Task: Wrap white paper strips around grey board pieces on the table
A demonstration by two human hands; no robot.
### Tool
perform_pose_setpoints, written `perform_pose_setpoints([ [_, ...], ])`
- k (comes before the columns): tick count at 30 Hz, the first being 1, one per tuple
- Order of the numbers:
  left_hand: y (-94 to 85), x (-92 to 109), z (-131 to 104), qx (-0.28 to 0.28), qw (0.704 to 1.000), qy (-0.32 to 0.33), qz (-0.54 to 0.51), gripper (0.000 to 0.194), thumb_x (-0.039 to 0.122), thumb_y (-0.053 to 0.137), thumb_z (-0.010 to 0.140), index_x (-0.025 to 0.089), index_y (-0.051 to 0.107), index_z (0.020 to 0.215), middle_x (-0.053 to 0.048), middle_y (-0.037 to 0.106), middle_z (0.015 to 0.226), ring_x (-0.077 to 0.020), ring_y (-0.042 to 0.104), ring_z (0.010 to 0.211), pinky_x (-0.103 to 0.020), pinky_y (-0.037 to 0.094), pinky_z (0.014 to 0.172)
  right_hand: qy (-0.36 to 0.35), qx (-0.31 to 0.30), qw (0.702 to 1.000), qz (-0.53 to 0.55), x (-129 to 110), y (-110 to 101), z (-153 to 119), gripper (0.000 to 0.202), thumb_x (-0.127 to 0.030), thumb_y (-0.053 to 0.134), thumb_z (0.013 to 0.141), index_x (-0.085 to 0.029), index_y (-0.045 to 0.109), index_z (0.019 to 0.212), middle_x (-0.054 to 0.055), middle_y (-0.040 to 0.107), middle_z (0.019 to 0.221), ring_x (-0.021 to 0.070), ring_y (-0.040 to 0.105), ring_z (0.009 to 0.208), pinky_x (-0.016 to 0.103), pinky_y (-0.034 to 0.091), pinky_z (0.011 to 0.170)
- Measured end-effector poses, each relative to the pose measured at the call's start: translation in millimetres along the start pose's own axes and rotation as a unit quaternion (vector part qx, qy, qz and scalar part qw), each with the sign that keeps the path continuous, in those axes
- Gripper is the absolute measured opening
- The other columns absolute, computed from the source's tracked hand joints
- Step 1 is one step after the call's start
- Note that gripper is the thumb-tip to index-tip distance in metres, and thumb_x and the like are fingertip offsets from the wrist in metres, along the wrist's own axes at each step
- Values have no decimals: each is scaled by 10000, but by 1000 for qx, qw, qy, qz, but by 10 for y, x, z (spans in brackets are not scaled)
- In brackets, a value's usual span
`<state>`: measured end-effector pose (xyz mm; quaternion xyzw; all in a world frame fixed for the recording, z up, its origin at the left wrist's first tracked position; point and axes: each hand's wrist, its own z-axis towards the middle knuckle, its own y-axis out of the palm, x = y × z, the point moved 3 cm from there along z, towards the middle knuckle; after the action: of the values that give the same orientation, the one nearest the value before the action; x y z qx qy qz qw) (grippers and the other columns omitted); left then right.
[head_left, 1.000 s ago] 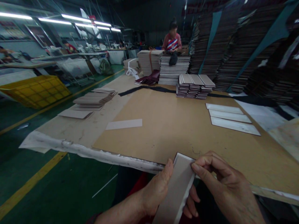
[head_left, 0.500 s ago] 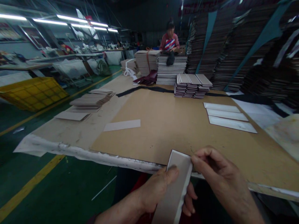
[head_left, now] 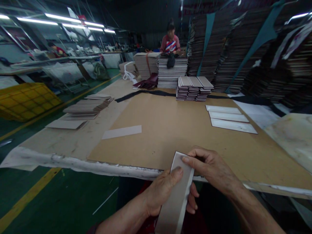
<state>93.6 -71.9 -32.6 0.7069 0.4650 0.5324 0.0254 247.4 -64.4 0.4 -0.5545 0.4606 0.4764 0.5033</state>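
Note:
A long grey-beige cardboard strip (head_left: 174, 198) with white edging slants over the front edge of the table. My left hand (head_left: 168, 188) is closed around it, thumb flat on its face and fingertips curling out behind the right side. At the strip's upper right corner, my right hand (head_left: 207, 165) pinches the edge, its thumb on the face and its fingers behind. The lower end of the strip runs out of view. Beyond my hands, a single pale strip (head_left: 122, 132) lies on the brown board (head_left: 158, 113). Three white-faced strips (head_left: 231, 126) lie overlapping at the right.
Cardboard pieces (head_left: 85, 109) are piled at the left. Stacked strips (head_left: 193, 88) stand at the back, with taller bundles (head_left: 226, 48) behind. A person (head_left: 170, 42) is across the table. A yellow bin (head_left: 26, 99) stands on the floor at left.
My right hand has moved left and its thumb now presses on the strip's face near the corner. The view has turned slightly right. My left hand keeps its hold.

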Motion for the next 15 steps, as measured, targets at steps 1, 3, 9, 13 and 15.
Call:
perform_pose_setpoints([
  [1,0,-1,3,0,1000,1,4,754,775,615,728,32,687,838,-153,657,684,-173,660,586,-216,538,578,-2,3,1000,3,35,-3,4,375,-525,663,822,-179,618,685,-19,548,668,121,480,636,256,377,607],
  [3,-10,-8,10,-4,1000,-4,6,763,767,630,723,19,695,860,-169,667,708,-177,668,602,-215,544,580,2,7,1000,12,117,-13,9,390,-531,664,818,-177,602,666,-22,535,645,115,459,614,252,365,590],
  [9,-69,101,4,-28,999,25,3,685,667,720,735,73,676,1072,-204,700,1008,-233,719,756,-289,594,671,32,-22,998,46,159,-51,29,428,-581,633,846,-180,557,717,-23,544,655,109,461,607,238,364,568],
  [13,-52,228,6,-75,995,2,61,620,623,682,807,45,683,1031,-225,694,1037,-213,716,766,-254,579,681,17,-105,994,-19,-65,-97,101,420,-575,604,872,-175,591,744,-25,533,640,101,443,576,233,329,525],
  [15,-55,252,14,-94,993,-12,65,645,646,664,814,61,667,1083,-221,693,1056,-213,716,787,-257,577,695,6,-111,993,-42,-145,-152,167,409,-561,611,864,-175,602,727,-29,526,618,101,443,562,236,328,518],
])
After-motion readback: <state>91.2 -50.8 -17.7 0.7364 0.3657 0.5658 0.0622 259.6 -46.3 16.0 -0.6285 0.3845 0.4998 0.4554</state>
